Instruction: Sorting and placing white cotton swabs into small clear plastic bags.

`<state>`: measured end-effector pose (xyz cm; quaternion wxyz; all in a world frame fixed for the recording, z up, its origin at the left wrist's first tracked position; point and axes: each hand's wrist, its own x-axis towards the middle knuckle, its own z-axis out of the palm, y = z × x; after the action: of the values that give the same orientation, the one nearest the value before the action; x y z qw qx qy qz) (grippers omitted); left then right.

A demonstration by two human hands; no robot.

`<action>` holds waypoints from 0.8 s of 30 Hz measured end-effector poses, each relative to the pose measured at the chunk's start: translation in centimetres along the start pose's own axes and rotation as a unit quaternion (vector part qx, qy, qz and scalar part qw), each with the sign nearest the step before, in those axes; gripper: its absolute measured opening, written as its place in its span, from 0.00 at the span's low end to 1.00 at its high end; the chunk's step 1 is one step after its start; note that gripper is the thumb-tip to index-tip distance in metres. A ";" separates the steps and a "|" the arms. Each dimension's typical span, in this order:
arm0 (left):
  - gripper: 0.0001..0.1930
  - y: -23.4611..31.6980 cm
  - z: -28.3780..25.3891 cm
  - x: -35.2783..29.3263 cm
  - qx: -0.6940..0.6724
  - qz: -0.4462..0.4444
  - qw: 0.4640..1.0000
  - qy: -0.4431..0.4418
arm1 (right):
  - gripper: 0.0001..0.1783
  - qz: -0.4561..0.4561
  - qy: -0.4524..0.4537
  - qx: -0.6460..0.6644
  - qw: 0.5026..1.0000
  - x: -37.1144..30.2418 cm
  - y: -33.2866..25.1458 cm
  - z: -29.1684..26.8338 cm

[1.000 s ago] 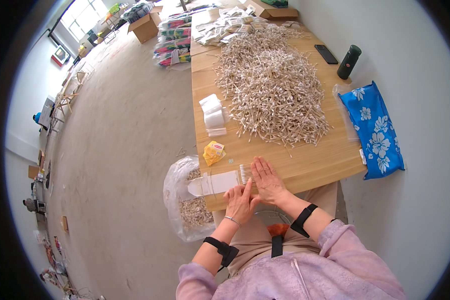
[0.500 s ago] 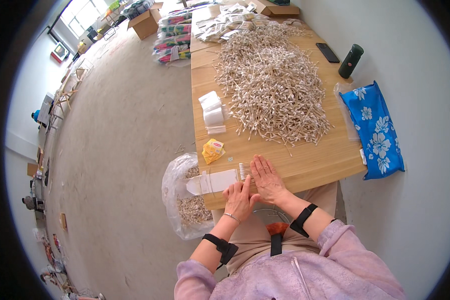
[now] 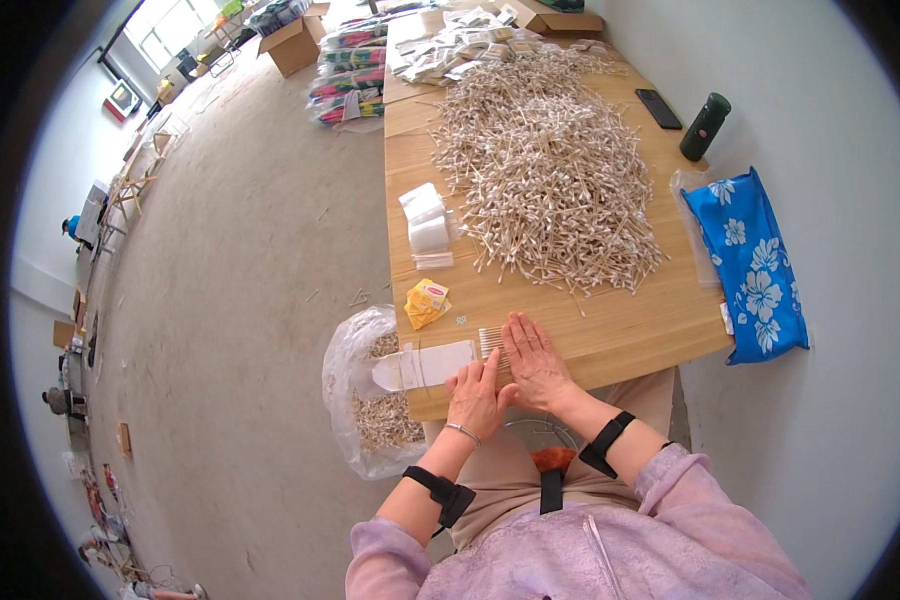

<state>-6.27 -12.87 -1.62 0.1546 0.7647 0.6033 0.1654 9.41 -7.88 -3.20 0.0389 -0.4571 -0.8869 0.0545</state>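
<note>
A short row of cotton swabs [image 3: 489,341] lies side by side near the table's front edge. My right hand [image 3: 536,372] rests flat on the tabletop, its outstretched fingers along the right side of the row and covering part of it. On the near side, my left hand [image 3: 477,400] reaches its index finger onto the swabs; the thumb stands apart and the other fingers are curled, with nothing visible held. Left of the row is a flat white strip [image 3: 440,363], with loose swabs across it, sticking out past the table's left edge. Beyond spreads a large heap of cotton swabs [image 3: 555,180].
Yellow cards [image 3: 427,303] and small clear bags [image 3: 426,225] lie along the table's [image 3: 620,335] left side. A plastic bag of swabs [image 3: 348,420] sits below that edge. To the right are a phone [image 3: 659,109], a dark bottle [image 3: 705,127] and a blue flowered pack [image 3: 748,265].
</note>
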 end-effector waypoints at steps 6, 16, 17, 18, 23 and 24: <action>0.32 0.1 -0.1 0.3 0.000 -0.001 1.000 0.015 | 0.59 0.004 0.004 0.005 1.000 0.0 -0.1 0.0; 0.33 0.2 -0.3 1.1 0.017 -0.032 0.999 -0.017 | 0.52 0.001 0.056 0.084 0.995 0.0 -0.1 0.6; 0.33 0.2 -0.4 1.1 0.018 -0.032 0.999 -0.017 | 0.52 0.001 0.056 0.084 0.995 0.0 -0.1 0.6; 0.32 0.2 -0.4 1.2 0.015 -0.038 0.999 -0.022 | 0.52 0.002 0.060 0.085 0.995 0.0 -0.1 0.5; 0.27 0.4 -0.7 1.9 -0.010 -0.077 0.996 -0.032 | 0.50 -0.002 0.083 0.074 0.994 0.0 -0.1 0.5; 0.27 0.2 -0.6 1.9 0.005 -0.071 0.997 -0.039 | 0.50 -0.002 0.081 0.082 0.993 0.0 -0.2 0.4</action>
<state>-5.93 -11.05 -0.87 0.1857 0.7264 0.6506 0.1205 9.16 -8.02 -3.60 0.1480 -0.4535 -0.8742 0.0900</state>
